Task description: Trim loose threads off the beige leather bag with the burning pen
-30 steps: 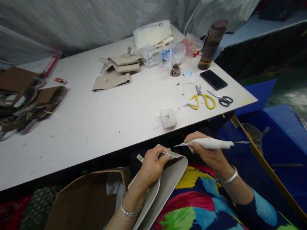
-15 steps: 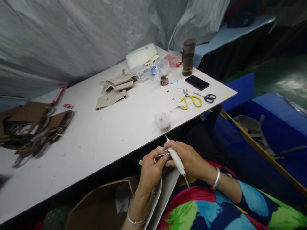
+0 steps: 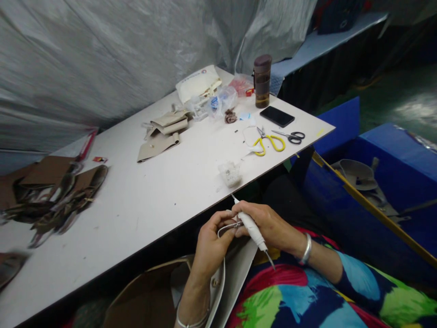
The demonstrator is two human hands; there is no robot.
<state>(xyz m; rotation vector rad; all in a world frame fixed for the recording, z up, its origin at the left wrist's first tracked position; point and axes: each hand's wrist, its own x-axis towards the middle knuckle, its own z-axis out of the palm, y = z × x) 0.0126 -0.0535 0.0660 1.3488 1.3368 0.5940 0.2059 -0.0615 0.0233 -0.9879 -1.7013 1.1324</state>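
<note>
One pale folded piece point(image 3: 235, 275) and one white-wrapped tool point(image 3: 251, 230)

The left hand point(image 3: 210, 243) pinches the piece's edge, just in front of the white table point(image 3: 153, 196); the right hand point(image 3: 269, 227) is curled round the tool, perhaps also touching the piece, the contact partly hidden. On the table: yellow scissors point(image 3: 263, 135) and black scissors point(image 3: 292, 137), two pairs; one phone point(image 3: 277, 116); one bottle point(image 3: 262, 84). Grey sheeting point(image 3: 119, 59) hangs behind; one blue bin point(image 3: 403, 155) stands right.

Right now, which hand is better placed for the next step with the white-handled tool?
Right, most likely. The right hand grips the white-handled tool, its fingers close to the edge of the beige piece. The left hand seems occupied, holding that piece.
</note>
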